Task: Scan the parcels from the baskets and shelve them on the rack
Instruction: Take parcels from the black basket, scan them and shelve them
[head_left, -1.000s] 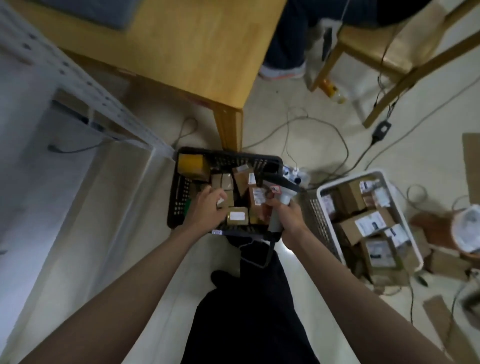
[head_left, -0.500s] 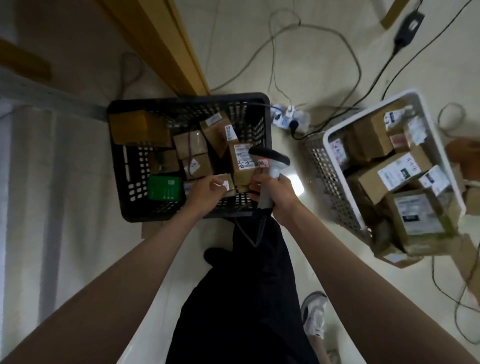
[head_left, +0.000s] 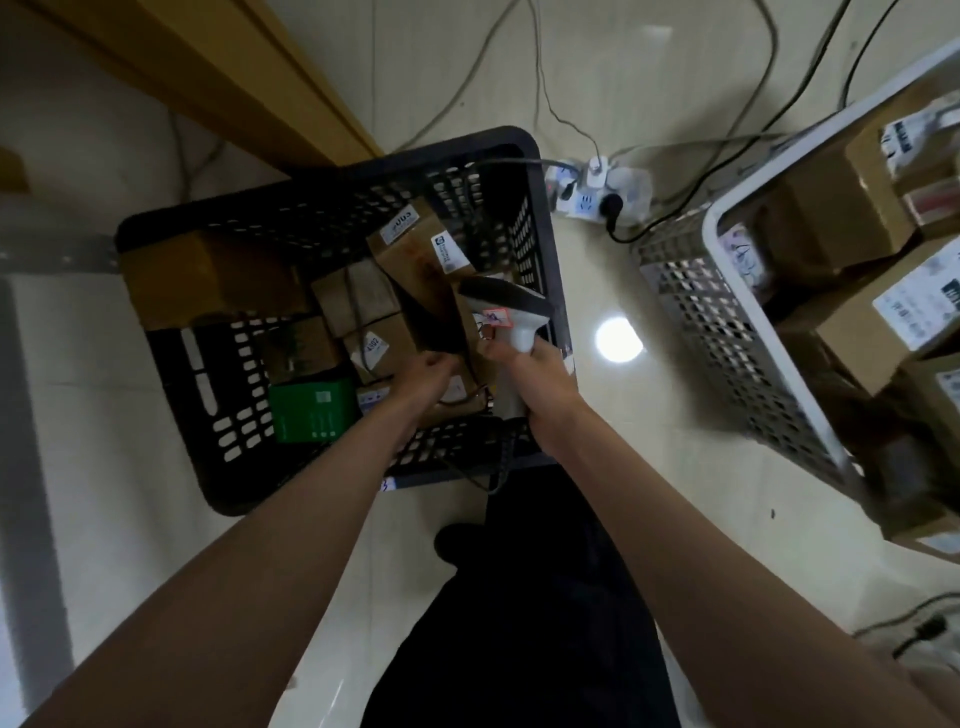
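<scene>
Right grip (head_left: 524, 358) wraps smooth scanner handle (head_left: 511, 312); left grip (head_left: 431, 371) pinches cardboard parcel (head_left: 457, 389).

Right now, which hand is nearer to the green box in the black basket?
Left. The left hand is inside the basket, just right of the green box, on a parcel. The right hand grips the scanner farther right, by the basket's right wall.

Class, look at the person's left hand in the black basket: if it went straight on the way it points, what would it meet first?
Probably the dark parcel just ahead of the left hand, which already seems to touch it; depth is unclear.
</scene>
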